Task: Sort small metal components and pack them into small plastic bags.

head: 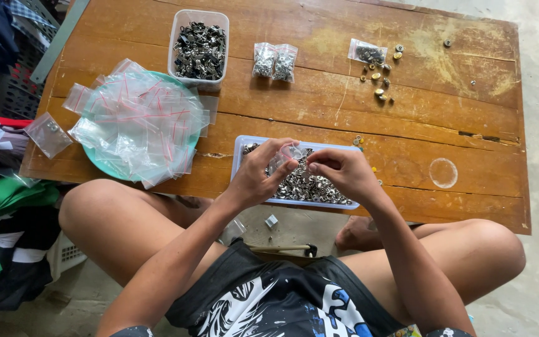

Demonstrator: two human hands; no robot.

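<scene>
My left hand (258, 177) pinches a small clear zip bag (289, 153) just above a shallow blue-rimmed tray (239, 150) full of small silver metal pieces (319, 188). My right hand (343, 172) meets it from the right, fingertips closed at the bag's mouth, seemingly on a small metal piece too tiny to make out. Both hands hover over the tray at the near edge of a low wooden table (319, 100). My bare knees sit on either side below.
A heap of empty clear zip bags (138, 118) covers a teal plate at left. A clear tub of dark metal clips (199, 48) stands at the back. Two filled bags (274, 61), another filled bag (367, 52) and loose brass buttons (380, 80) lie behind. Clothes pile at left.
</scene>
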